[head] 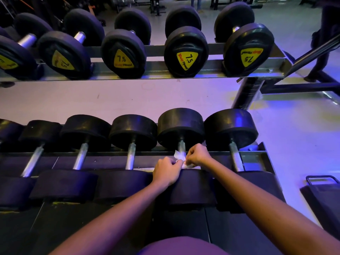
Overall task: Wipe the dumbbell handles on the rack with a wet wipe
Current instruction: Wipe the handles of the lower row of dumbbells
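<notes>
**Item 1: wet wipe** (178,155)
- Look: small white sheet, crumpled and bunched.
- Where: against the near part of 1 dumbbell handle (181,145) on the lower rack (256,157), at the 2nd dumbbell from the right end.
- Hold now: you pinch it from both sides. Your left hand (166,171) has its fingers curled onto the left edge. Your right hand (196,156) has its fingertips closed on the right edge.
- Handling (judged): thin, limp, nearly weightless and probably damp. It will likely bunch or tear if you drag it hard over rough metal. Wrap it round the bar and grip through it, not by its corners.

**Item 2: dumbbell handle**
- Look: silver-grey metal bar between 2 round black heads. Only its far part shows, and the wipe and your hands hide the rest.
- Handling (judged): rigid and heavy, so leave it seated and wipe it in place. Take hold mid-bar, clear of the heads.

**Item 3: neighbouring handles**
- 1 bare bar lies to the right (236,157), and several more lie to the left (131,155).

**Item 4: upper-rack dumbbells** (186,52)
- Black heads with yellow "7.5" labels, well apart from your hands.
</notes>
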